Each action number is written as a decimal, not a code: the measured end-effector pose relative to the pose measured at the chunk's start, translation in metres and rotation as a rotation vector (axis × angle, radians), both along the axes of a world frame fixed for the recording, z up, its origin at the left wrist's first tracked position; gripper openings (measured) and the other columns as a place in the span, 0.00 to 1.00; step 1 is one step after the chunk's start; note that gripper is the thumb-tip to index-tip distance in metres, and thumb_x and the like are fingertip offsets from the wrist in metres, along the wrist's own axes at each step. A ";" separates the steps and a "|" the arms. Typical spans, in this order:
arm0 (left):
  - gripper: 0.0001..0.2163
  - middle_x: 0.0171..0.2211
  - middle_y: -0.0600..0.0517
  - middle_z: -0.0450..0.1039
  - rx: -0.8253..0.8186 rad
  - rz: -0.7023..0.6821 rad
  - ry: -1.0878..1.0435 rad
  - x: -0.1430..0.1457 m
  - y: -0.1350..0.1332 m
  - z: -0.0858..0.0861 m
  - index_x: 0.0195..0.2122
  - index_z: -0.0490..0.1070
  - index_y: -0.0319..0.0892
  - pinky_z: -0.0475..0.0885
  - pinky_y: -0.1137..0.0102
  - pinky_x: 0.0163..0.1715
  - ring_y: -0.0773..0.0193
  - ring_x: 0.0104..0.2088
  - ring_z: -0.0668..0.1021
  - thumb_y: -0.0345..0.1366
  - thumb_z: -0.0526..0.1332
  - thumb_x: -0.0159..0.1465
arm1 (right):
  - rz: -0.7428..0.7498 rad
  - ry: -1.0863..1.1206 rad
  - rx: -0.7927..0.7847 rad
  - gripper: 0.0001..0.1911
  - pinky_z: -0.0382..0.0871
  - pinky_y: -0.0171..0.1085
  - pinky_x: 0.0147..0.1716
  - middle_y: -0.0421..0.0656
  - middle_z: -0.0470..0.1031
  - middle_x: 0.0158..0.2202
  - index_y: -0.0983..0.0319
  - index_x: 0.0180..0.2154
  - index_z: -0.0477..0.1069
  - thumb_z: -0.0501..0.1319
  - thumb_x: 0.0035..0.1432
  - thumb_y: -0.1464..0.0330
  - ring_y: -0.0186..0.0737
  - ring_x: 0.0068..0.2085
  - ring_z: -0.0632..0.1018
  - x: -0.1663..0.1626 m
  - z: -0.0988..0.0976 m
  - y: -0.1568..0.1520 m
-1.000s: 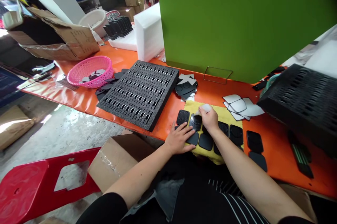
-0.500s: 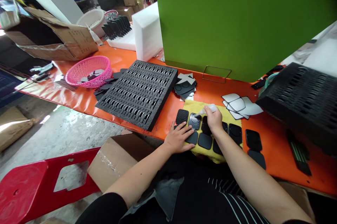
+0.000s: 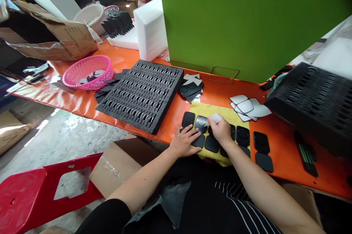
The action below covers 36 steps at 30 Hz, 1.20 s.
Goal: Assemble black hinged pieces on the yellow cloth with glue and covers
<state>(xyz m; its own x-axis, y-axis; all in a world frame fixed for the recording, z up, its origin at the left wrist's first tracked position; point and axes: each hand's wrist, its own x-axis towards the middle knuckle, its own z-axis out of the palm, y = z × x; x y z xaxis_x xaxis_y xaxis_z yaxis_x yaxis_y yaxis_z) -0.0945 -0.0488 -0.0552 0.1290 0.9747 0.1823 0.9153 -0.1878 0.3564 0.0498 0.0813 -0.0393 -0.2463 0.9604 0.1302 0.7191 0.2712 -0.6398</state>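
Bottle point(image 3: 216, 118) in right fingers' point(image 3: 213, 124) grasp — long axis aslant, aimed down-left — left fingers point(image 3: 187, 138) splayed.

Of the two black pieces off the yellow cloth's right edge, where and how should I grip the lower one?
Probably pinch the lower black piece by its right edge, coming from the right. It lies flat, so its rim seems best. The upper black piece sits close at its far edge, and the right forearm crosses to its left, while orange tabletop shows on its right.
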 end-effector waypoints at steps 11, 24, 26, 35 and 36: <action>0.25 0.54 0.51 0.62 -0.076 -0.054 0.104 0.026 0.014 0.038 0.53 0.60 0.49 0.32 0.44 0.54 0.50 0.58 0.55 0.53 0.52 0.57 | -0.303 0.428 -0.151 0.22 0.62 0.36 0.30 0.43 0.72 0.26 0.64 0.27 0.67 0.55 0.46 0.50 0.40 0.29 0.71 0.029 -0.012 0.031; 0.25 0.56 0.52 0.59 -0.132 -0.082 0.110 0.057 0.022 0.021 0.54 0.58 0.48 0.29 0.42 0.54 0.53 0.58 0.53 0.50 0.54 0.57 | -0.237 0.111 -0.030 0.24 0.61 0.39 0.32 0.50 0.74 0.29 0.64 0.31 0.69 0.53 0.48 0.49 0.46 0.32 0.72 0.027 -0.011 0.041; 0.25 0.56 0.52 0.59 -0.137 -0.077 0.105 0.057 0.022 0.021 0.55 0.57 0.48 0.30 0.41 0.54 0.52 0.58 0.54 0.50 0.55 0.57 | -0.250 0.136 -0.031 0.24 0.61 0.39 0.32 0.49 0.74 0.29 0.64 0.31 0.69 0.53 0.48 0.49 0.46 0.31 0.72 0.030 -0.012 0.042; 0.26 0.56 0.51 0.59 -0.154 -0.057 0.134 0.060 0.023 0.017 0.55 0.56 0.50 0.36 0.39 0.53 0.49 0.58 0.54 0.50 0.56 0.56 | -0.244 0.246 -0.111 0.22 0.61 0.36 0.28 0.45 0.73 0.26 0.64 0.27 0.69 0.54 0.48 0.50 0.41 0.28 0.71 0.058 -0.014 0.024; 0.26 0.56 0.51 0.59 -0.155 -0.057 0.138 0.060 0.023 0.017 0.55 0.56 0.50 0.36 0.39 0.53 0.49 0.58 0.54 0.50 0.56 0.56 | -0.225 0.216 -0.106 0.22 0.61 0.36 0.28 0.45 0.73 0.25 0.64 0.27 0.69 0.53 0.49 0.50 0.41 0.27 0.71 0.059 -0.013 0.021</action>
